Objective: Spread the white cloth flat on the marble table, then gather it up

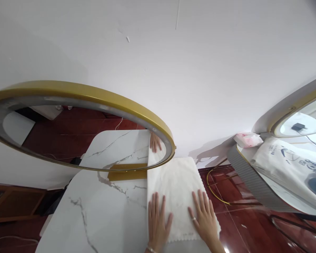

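Marble tabletop (100, 211) bears a white towel (176, 182), both hands, left (158, 219) and right (204, 218), pressed flat, fingers spread.

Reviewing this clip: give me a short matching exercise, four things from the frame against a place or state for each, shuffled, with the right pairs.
Things:
1. left hand
2. right hand
3. round mirror
4. printed bag

Places or states:
a. on the grey table at far right
b. flat on the white towel, ring on a finger
c. gold-rimmed, standing on the marble table
d. flat on the towel's left part, bracelet at the wrist

Pairs: 1-d, 2-b, 3-c, 4-a
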{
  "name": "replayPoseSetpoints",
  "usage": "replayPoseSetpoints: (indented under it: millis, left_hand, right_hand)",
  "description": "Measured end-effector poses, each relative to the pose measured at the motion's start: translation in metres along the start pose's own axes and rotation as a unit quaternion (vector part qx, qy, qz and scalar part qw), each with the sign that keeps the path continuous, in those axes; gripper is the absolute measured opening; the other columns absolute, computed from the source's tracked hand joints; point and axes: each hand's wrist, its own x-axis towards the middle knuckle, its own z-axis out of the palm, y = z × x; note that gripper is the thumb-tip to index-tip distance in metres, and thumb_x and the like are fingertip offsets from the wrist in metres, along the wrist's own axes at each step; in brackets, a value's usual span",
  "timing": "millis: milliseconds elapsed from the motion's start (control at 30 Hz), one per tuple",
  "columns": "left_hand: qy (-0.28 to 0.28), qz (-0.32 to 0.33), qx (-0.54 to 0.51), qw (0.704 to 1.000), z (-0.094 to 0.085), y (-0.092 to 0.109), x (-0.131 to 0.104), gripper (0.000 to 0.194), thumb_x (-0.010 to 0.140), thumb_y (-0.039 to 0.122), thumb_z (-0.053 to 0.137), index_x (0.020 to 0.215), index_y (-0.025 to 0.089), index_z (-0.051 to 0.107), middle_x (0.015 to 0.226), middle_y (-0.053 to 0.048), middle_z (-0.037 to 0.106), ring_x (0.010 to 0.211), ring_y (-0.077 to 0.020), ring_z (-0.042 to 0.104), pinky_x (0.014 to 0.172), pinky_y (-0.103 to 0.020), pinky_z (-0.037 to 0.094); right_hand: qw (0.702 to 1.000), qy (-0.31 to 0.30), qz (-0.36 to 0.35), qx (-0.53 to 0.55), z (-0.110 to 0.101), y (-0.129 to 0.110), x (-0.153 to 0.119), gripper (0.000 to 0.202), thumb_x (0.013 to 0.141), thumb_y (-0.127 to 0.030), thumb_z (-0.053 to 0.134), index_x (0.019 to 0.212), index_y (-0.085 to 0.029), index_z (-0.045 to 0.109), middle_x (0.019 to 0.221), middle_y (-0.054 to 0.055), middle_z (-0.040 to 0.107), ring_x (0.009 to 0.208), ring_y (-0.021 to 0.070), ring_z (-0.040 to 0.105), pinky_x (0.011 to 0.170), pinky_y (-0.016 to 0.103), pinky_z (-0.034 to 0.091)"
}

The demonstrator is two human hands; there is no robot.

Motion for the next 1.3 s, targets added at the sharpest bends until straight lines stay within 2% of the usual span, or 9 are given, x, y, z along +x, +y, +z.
replayPoseSetpoints:
  millis: [67, 167, 367, 533, 667, 800, 1000, 1200, 1300]
  left_hand:
    - [0.009, -0.008, -0.01, 1.0, -0.001, -0.001, -0.006, 0.065, 0.087, 0.037, 0.051, 0.146, 0.033, 0.024, 0.158, 0.002, 0.009, 0.142, -0.03, 0.017, 0.112, -0.051, 0.03]
    - [0.034, 0.002, -0.022, 0.999, 0.006, -0.005, 0.019, 0.064, 0.088, 0.034, 0.051, 0.146, 0.032, 0.023, 0.158, 0.0, -0.001, 0.143, -0.0319, 0.012, 0.111, -0.053, 0.031]
    - [0.08, 0.013, -0.013, 0.997, 0.033, -0.014, 0.099, 0.067, 0.089, 0.035, 0.048, 0.148, 0.027, 0.017, 0.158, -0.004, -0.005, 0.144, -0.0328, 0.004, 0.112, -0.054, 0.028]
    - [0.07, 0.009, -0.01, 0.997, 0.044, -0.01, 0.125, 0.066, 0.09, 0.036, 0.047, 0.148, 0.024, 0.018, 0.158, -0.007, 0.0, 0.143, -0.0327, 0.008, 0.113, -0.054, 0.026]
    - [0.029, 0.068, 0.002, 0.997, 0.034, -0.007, 0.107, 0.063, 0.091, 0.036, 0.044, 0.148, 0.026, 0.018, 0.157, -0.007, 0.013, 0.143, -0.0287, 0.012, 0.114, -0.054, 0.022]
    - [-0.009, 0.101, 0.01, 0.995, 0.012, -0.004, 0.052, 0.067, 0.09, 0.047, 0.045, 0.148, 0.026, 0.018, 0.156, -0.009, 0.014, 0.143, -0.0299, 0.014, 0.113, -0.056, 0.021]
    - [-0.004, 0.08, -0.004, 0.997, -0.001, -0.005, -0.012, 0.066, 0.089, 0.044, 0.048, 0.147, 0.029, 0.021, 0.156, -0.006, 0.016, 0.142, -0.03, 0.017, 0.112, -0.055, 0.026]
    - [0.061, 0.01, -0.051, 0.997, 0.01, -0.009, 0.049, 0.059, 0.092, 0.023, 0.038, 0.148, 0.027, 0.018, 0.156, -0.002, 0.017, 0.143, -0.0222, 0.017, 0.113, -0.043, 0.032]
    - [0.065, -0.013, -0.032, 0.997, 0.016, -0.016, 0.082, 0.067, 0.09, 0.029, 0.045, 0.149, 0.024, 0.013, 0.157, -0.006, 0.008, 0.143, -0.0273, 0.013, 0.114, -0.05, 0.028]
  right_hand:
    - [1.0, 0.0, 0.002, -0.005, -0.001, -0.003, -0.008, 0.068, 0.091, -0.051, 0.033, 0.15, -0.024, 0.013, 0.156, 0.008, 0.018, 0.141, 0.0308, 0.018, 0.111, 0.05, 0.022]
    - [1.0, 0.022, 0.006, -0.009, 0.009, -0.002, 0.006, 0.067, 0.092, -0.052, 0.03, 0.15, -0.024, 0.012, 0.155, 0.01, 0.021, 0.141, 0.0315, 0.018, 0.11, 0.054, 0.02]
    - [0.997, 0.077, -0.008, -0.011, 0.04, 0.004, 0.087, 0.065, 0.093, -0.052, 0.029, 0.148, -0.017, 0.021, 0.15, 0.018, 0.027, 0.14, 0.0329, 0.02, 0.11, 0.056, 0.019]
    - [0.999, 0.037, -0.005, -0.011, 0.052, 0.009, 0.131, 0.058, 0.094, -0.048, 0.03, 0.14, -0.014, 0.038, 0.147, 0.017, 0.035, 0.139, 0.0287, 0.023, 0.11, 0.046, 0.024]
    - [1.0, 0.026, -0.005, -0.013, 0.04, 0.012, 0.107, 0.061, 0.094, -0.048, 0.028, 0.145, -0.015, 0.029, 0.15, 0.015, 0.03, 0.141, 0.0269, 0.019, 0.112, 0.046, 0.019]
    - [0.999, 0.025, -0.02, 0.008, 0.016, 0.004, 0.05, 0.068, 0.091, -0.056, 0.031, 0.149, -0.023, 0.016, 0.156, 0.011, 0.013, 0.142, 0.029, 0.015, 0.112, 0.05, 0.019]
    - [0.999, 0.033, -0.02, 0.036, -0.001, -0.019, -0.017, 0.066, 0.09, -0.059, 0.031, 0.146, -0.026, 0.026, 0.156, 0.012, 0.013, 0.141, 0.0337, 0.017, 0.108, 0.055, 0.024]
    - [0.994, 0.084, 0.013, 0.071, 0.008, -0.006, 0.008, 0.063, 0.09, -0.06, 0.031, 0.133, -0.017, 0.046, 0.127, 0.016, 0.048, 0.124, 0.0315, 0.04, 0.103, 0.052, 0.034]
    - [0.991, 0.098, 0.013, 0.088, 0.014, 0.005, 0.043, 0.064, 0.091, -0.059, 0.031, 0.137, -0.016, 0.041, 0.129, 0.017, 0.047, 0.125, 0.0323, 0.038, 0.101, 0.05, 0.036]
